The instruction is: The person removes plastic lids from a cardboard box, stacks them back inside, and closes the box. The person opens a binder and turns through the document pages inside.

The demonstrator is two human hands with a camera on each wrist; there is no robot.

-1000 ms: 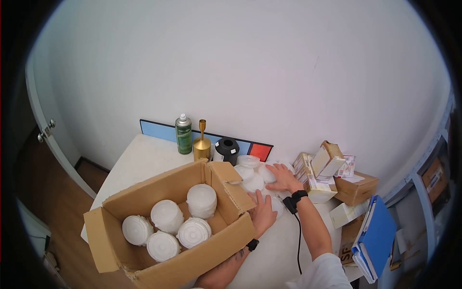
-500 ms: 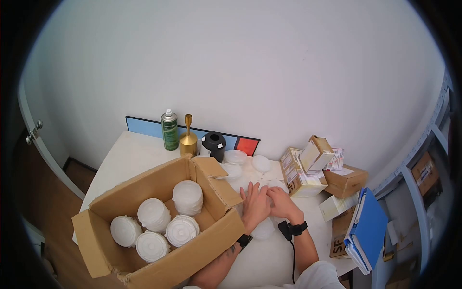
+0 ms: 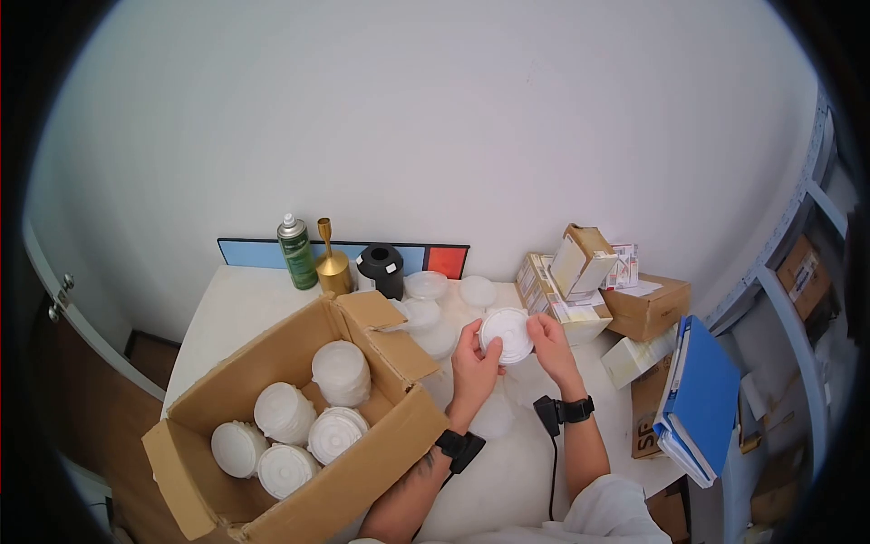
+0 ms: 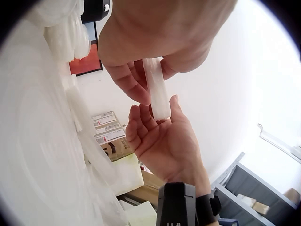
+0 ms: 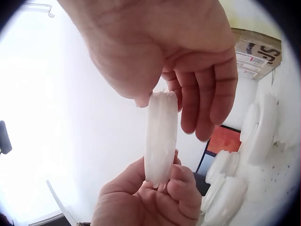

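A short stack of round white plastic lids (image 3: 507, 335) is held up above the table between both hands, its ringed top face showing in the head view. My left hand (image 3: 473, 370) grips its left edge, thumb over the face. On the opposite edge, my right hand (image 3: 553, 352) pinches the stack between thumb and fingers. Both wrist views show the stack (image 5: 161, 139) edge-on, a few lids thick. More translucent lids (image 3: 478, 291) lie loose on the table behind the hands. To the left, a cardboard box (image 3: 362, 461) contains several wrapped stacks of lids (image 3: 341, 374).
At the back edge stand a green spray can (image 3: 295, 254), a gold candlestick (image 3: 333, 270) and a black round object (image 3: 381, 272). Small cartons (image 3: 580, 263) and a blue binder (image 3: 702, 394) crowd the right side. A cable (image 3: 555, 471) hangs from the right wrist.
Both hands have come together from the loose lids on the table, gathered several into a stack and lifted it. The head view has shifted slightly.
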